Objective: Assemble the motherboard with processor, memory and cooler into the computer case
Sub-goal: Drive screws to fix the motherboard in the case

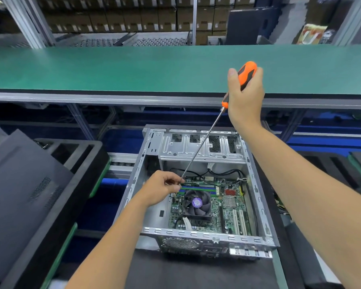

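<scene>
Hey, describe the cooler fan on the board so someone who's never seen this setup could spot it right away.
Start at the open metal computer case lying in the middle, below the green bench. Inside lies the green motherboard. The cooler fan sits on its left half, just below the memory slots: the only dark round fan there, with a purple sticker on its hub.

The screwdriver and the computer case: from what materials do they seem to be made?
Screwdriver: the handle looks like orange plastic with black, probably rubbery, grip inlays; the long thin shaft shines like bright steel. Computer case: it appears to be bare sheet metal, grey and dull-glossy, with stamped slots, punched vent holes and folded edges.
</scene>
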The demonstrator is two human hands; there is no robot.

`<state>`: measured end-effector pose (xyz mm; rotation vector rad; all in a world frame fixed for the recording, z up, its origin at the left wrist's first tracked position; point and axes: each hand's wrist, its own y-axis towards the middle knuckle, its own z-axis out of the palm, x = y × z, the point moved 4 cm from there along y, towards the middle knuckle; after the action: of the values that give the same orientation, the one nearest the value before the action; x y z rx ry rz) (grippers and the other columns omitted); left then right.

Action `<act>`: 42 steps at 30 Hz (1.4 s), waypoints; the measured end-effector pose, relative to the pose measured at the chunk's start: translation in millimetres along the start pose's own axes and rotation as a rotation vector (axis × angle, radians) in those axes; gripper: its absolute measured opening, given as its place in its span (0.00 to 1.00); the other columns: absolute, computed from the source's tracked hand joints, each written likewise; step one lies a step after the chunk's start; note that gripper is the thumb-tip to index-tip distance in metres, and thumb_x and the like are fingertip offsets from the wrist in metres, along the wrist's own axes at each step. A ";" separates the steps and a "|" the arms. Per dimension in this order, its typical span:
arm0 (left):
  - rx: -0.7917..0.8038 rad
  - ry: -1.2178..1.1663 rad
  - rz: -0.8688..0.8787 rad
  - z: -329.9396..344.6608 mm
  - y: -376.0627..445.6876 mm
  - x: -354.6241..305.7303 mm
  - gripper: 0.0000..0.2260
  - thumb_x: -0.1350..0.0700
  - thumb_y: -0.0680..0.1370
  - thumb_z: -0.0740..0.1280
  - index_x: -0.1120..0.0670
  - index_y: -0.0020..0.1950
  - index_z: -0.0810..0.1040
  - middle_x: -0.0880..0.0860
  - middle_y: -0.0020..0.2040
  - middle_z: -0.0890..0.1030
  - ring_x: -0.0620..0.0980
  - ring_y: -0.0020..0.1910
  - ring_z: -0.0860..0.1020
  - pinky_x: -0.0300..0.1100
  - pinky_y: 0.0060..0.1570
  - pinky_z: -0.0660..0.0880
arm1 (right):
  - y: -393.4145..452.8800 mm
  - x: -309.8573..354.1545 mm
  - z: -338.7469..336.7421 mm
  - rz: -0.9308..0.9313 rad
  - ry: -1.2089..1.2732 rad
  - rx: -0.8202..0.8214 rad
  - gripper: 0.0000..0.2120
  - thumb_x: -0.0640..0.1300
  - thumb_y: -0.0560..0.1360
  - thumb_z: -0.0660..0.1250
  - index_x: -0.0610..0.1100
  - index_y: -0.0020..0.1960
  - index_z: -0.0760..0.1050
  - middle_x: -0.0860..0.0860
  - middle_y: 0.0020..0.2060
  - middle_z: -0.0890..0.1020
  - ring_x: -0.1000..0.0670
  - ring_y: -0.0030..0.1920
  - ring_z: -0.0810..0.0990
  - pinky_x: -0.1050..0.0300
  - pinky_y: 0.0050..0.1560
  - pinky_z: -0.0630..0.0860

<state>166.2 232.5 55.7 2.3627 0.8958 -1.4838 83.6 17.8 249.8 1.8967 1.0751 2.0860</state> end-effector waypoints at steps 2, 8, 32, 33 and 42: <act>0.004 0.015 -0.017 0.4 0.7 1.0 0.09 0.63 0.73 0.72 0.48 0.44 0.83 0.48 0.38 0.80 0.43 0.37 0.76 0.37 0.45 0.77 | -1.5 -1.4 1.3 0.005 -0.004 0.009 0.13 0.48 0.80 0.63 0.41 0.47 0.62 0.55 0.31 0.66 0.59 0.25 0.68 0.59 0.27 0.74; -0.040 0.157 -0.055 4.0 1.2 5.9 0.08 0.62 0.70 0.75 0.51 0.45 0.84 0.49 0.39 0.83 0.44 0.39 0.80 0.39 0.48 0.78 | -10.7 2.6 11.3 -0.021 0.014 0.132 0.13 0.47 0.80 0.63 0.45 0.43 0.61 0.54 0.30 0.65 0.55 0.25 0.69 0.58 0.28 0.72; 0.139 0.566 -0.148 4.3 -12.4 14.1 0.04 0.62 0.71 0.71 0.56 0.38 0.78 0.46 0.31 0.77 0.40 0.29 0.74 0.34 0.33 0.73 | -43.9 29.0 64.6 -0.088 0.133 0.598 0.12 0.45 0.80 0.64 0.42 0.47 0.61 0.45 0.29 0.70 0.47 0.25 0.77 0.61 0.26 0.71; 0.132 0.561 -0.156 4.0 -11.6 15.4 0.04 0.62 0.71 0.71 0.56 0.38 0.79 0.45 0.31 0.77 0.39 0.30 0.74 0.35 0.34 0.74 | -46.0 27.8 66.0 -0.093 0.121 0.610 0.13 0.46 0.79 0.65 0.42 0.46 0.62 0.47 0.29 0.70 0.47 0.26 0.77 0.58 0.27 0.72; 0.212 0.529 -0.196 11.4 -8.3 19.8 0.10 0.61 0.69 0.76 0.51 0.34 0.76 0.44 0.31 0.78 0.39 0.31 0.76 0.31 0.31 0.70 | -45.9 22.8 57.5 -0.050 0.144 0.566 0.13 0.47 0.79 0.65 0.44 0.45 0.62 0.44 0.30 0.71 0.49 0.25 0.76 0.60 0.26 0.71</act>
<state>158.9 241.2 34.2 2.9730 1.1598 -1.0628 114.7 87.6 240.1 1.9134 1.8879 2.0654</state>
